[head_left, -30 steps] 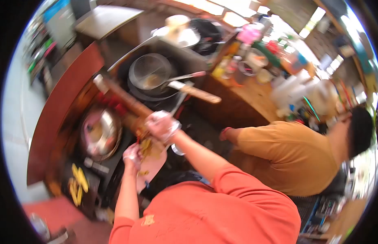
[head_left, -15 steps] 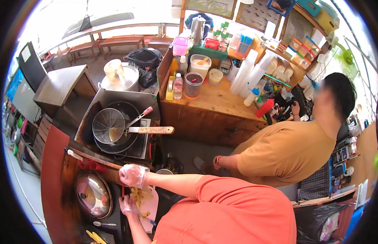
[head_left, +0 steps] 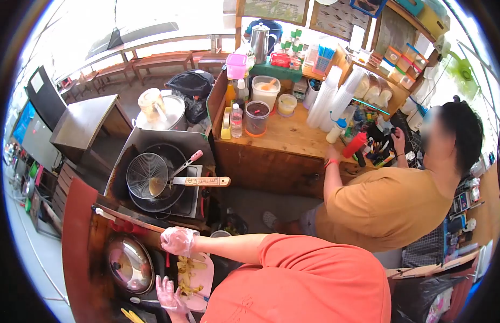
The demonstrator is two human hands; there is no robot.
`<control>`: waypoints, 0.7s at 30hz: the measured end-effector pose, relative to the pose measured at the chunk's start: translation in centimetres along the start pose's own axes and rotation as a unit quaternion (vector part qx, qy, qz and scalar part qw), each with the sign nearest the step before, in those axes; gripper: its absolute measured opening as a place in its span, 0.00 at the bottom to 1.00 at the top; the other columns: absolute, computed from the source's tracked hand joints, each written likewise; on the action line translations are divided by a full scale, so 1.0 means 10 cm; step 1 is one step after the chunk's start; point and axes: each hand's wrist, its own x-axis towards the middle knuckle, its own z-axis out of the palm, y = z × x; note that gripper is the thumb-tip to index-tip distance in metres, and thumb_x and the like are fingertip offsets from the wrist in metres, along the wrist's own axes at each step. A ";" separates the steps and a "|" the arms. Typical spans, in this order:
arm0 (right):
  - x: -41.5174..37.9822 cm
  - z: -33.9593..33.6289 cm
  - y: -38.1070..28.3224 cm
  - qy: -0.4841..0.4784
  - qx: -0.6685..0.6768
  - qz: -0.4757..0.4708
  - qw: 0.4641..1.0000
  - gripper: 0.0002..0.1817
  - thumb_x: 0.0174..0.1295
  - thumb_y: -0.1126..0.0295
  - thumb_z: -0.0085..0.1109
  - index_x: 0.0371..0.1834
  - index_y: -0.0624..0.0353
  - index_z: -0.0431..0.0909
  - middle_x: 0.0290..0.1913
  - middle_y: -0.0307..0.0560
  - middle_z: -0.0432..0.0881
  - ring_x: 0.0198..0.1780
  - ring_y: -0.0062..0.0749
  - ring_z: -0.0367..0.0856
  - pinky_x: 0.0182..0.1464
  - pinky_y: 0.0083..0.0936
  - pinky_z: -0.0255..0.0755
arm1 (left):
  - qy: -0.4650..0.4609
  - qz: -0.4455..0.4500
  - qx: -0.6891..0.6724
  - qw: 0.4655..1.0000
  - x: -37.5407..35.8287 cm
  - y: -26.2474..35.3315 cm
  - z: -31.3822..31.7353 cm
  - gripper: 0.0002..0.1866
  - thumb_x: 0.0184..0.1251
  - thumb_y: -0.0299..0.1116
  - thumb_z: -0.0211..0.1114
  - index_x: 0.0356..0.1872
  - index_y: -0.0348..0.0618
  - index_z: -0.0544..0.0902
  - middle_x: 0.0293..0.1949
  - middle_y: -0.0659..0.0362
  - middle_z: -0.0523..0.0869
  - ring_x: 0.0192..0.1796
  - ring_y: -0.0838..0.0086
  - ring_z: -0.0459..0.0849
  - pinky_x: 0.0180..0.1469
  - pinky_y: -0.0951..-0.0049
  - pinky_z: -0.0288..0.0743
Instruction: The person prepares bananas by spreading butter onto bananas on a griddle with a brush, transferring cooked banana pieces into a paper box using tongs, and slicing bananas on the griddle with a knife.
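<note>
Both my hands wear clear plastic gloves. My right hand [head_left: 179,240] is closed in a fist above the far end of a pink cutting board [head_left: 204,269]; what it grips, if anything, is hidden. A thin red object [head_left: 167,260] shows just below that fist. Nearer me, my left hand [head_left: 170,296] is open with fingers spread, beside the board's left edge. Yellow-brown food pieces [head_left: 188,272] lie on the board in a loose line. Left of my hands rests a shiny domed lid [head_left: 130,264], with a spoon [head_left: 145,300] below it.
A wok [head_left: 155,202] on the stove holds a wire strainer [head_left: 147,175] with a wooden handle. To the right, a person in a mustard shirt [head_left: 390,207] stands at a wooden counter [head_left: 293,140] bearing tubs, bottles and stacked cups. Yellow strips [head_left: 132,315] lie at the bottom left.
My left hand has moved down from the food and spread its fingers. My right fist has shifted slightly. The other person's lowered hand has come up to the counter near the bottles.
</note>
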 end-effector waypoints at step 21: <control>0.03 0.04 0.17 -0.012 -0.075 -0.134 0.988 0.19 0.70 0.59 0.52 0.27 0.63 0.76 0.26 0.59 0.78 0.32 0.57 0.79 0.36 0.48 0.73 | 0.008 0.063 -0.068 0.996 0.15 0.62 0.65 0.31 0.74 0.43 0.63 0.72 0.42 0.67 0.51 0.56 0.85 0.33 0.80 0.80 0.37 0.80 0.78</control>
